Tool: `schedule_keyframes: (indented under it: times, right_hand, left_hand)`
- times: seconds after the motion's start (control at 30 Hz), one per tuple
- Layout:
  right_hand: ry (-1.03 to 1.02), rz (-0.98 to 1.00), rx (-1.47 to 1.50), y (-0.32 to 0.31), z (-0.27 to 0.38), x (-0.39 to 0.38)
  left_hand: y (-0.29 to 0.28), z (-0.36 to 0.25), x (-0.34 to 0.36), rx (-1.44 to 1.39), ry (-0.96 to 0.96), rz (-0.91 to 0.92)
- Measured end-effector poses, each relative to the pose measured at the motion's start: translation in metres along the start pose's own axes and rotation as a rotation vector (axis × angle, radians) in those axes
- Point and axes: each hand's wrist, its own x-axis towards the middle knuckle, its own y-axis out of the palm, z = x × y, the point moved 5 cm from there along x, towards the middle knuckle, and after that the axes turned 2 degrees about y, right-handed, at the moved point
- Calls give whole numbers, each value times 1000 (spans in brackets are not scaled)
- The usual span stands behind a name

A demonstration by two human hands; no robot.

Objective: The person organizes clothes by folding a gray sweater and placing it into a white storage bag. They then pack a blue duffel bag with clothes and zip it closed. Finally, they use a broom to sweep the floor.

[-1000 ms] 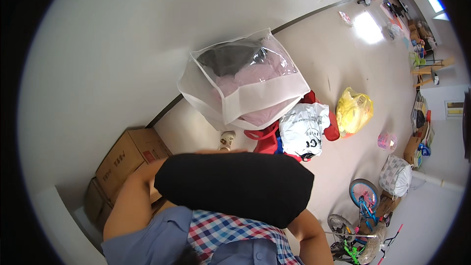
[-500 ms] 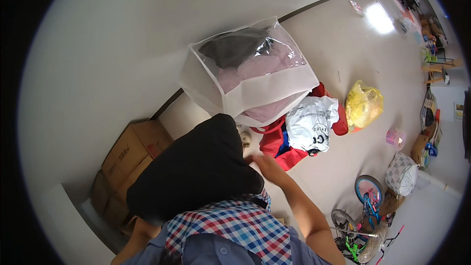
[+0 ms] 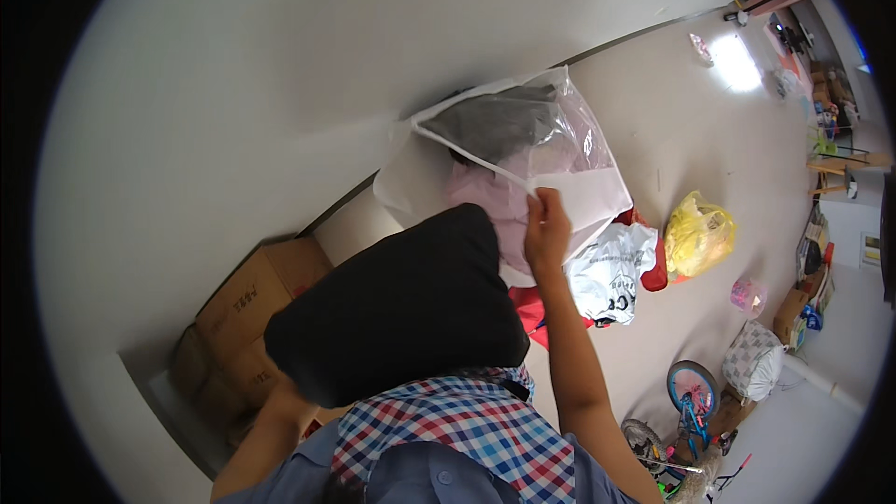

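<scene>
My left hand (image 3: 297, 392) supports a folded black cloth bundle (image 3: 397, 308) against my body, its fingers hidden underneath. My right hand (image 3: 546, 205) pinches the white-trimmed edge of a clear-topped, white fabric storage bag (image 3: 607, 187). Inside the bag lie pink fabric (image 3: 476, 187) and dark fabric (image 3: 490, 117). Just right of the bundle, beyond my right forearm, a white printed plastic bag (image 3: 607, 275) rests on red bags (image 3: 653, 271).
Cardboard boxes (image 3: 252, 289) line the left wall. On the floor to the right are a yellow plastic bag (image 3: 700, 238), a pink container (image 3: 747, 294), a checked sack (image 3: 751, 355) and bicycles (image 3: 691, 401). More piled items (image 3: 812, 299) line the far right wall.
My right hand has moved up from beside the bundle onto the storage bag's edge, whose front now gapes over the pink fabric. The black bundle is tilted and held mainly on my left side.
</scene>
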Motion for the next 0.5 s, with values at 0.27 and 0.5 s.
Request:
schedule_keyframes:
  times: [0.27, 0.5]
  right_hand:
    - [-186, 294, -357, -42, 88, 83]
    - [-100, 394, -308, -37, 95, 81]
  left_hand:
    - [191, -163, 228, -196, 215, 508]
    - [283, -182, 339, -745, 134, 795]
